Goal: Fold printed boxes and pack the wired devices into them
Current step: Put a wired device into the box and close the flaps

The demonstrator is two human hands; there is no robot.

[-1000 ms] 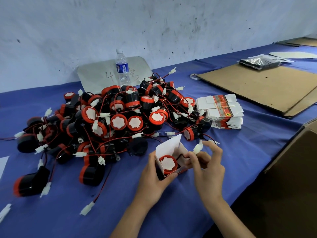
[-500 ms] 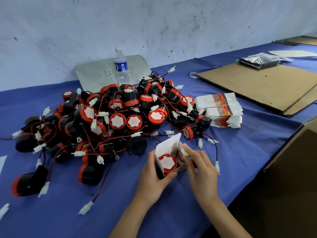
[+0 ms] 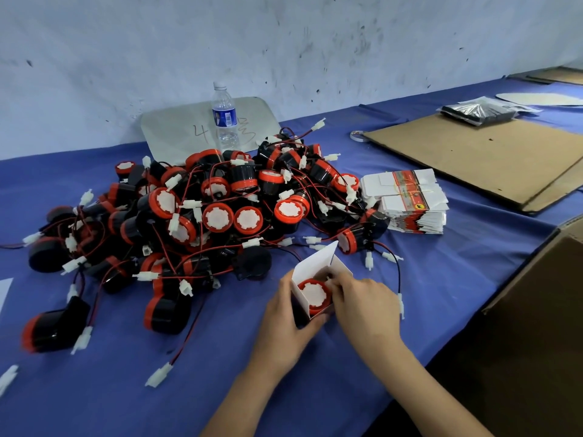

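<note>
My left hand (image 3: pixel 285 313) grips a small white printed box (image 3: pixel 315 266) with its top flap standing open. Inside the box sits a red-and-black wired device (image 3: pixel 315 294), its white face up. My right hand (image 3: pixel 367 305) has its fingers curled at the box's right edge, pressing the device's wire and white connector into the opening. A big tangled pile of like devices (image 3: pixel 202 212) lies behind on the blue tablecloth. A banded stack of flat printed boxes (image 3: pixel 407 200) sits right of the pile.
A water bottle (image 3: pixel 224 116) stands behind the pile against a grey board (image 3: pixel 176 127). Brown cardboard sheets (image 3: pixel 479 159) lie at the right rear with a black plastic packet (image 3: pixel 479 110) on them. An open brown carton (image 3: pixel 536 310) stands at the table's right edge.
My right hand has dropped from above the box to its right edge, tucking the white connector and wire into the opening. The left hand keeps holding the box.
</note>
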